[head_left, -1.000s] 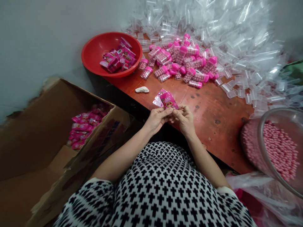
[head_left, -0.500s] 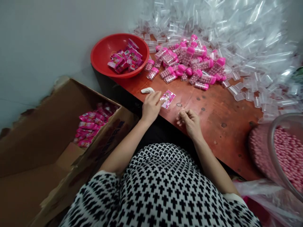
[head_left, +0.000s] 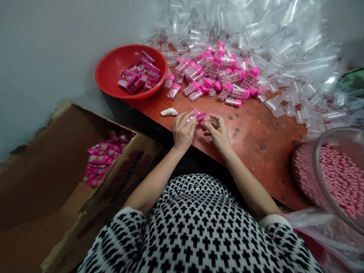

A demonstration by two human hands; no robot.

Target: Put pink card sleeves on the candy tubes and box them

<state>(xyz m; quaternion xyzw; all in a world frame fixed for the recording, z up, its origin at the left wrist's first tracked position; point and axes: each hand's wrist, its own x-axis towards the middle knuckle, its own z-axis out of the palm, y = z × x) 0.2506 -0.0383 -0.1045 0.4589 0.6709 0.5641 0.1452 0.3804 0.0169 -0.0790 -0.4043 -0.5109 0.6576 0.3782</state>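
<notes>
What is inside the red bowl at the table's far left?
The red bowl holds a loose heap of pink printed packets. Whatever lies beneath that heap, and what the packets contain, is covered and cannot be seen.

A single view, from a camera worn on the person's head, looks forward and steeply down over the patterned lap to the worktop [head_left: 256,132] edge. It sits close: the two hands meet near the middle of the frame, the forearms running up from the bottom. The worktop slants from upper left to lower right; a cardboard box [head_left: 57,178] fills the lower left, a grey wall the upper left, and a clear jar [head_left: 335,178] is cut by the right edge
</notes>
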